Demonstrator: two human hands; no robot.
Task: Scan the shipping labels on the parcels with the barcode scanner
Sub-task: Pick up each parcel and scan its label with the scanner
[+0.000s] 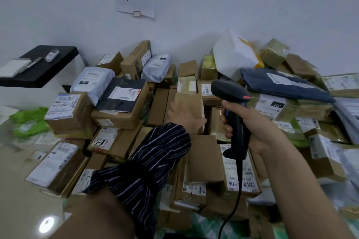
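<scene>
OK, right fingers (226, 122) clenched round handle of barcode scanner (237, 132); right hand (256, 124) holds it upright, head aimed left over parcels (120, 116) piled against wall; cable (237, 190) hangs from handle base; left hand (186, 117), striped sleeve (155, 153), on small brown box (191, 103) mid-pile; blurred, grip can't tell; labelled box (240, 172) just below scanner

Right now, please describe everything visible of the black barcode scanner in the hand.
The black plastic pistol-shaped barcode scanner stands nearly upright above the cardboard parcels, head pointing left. A red strip marks the head's rear; a blue trigger shows in front. The right hand curls round its grip, and a black cable hangs from its base.
</scene>
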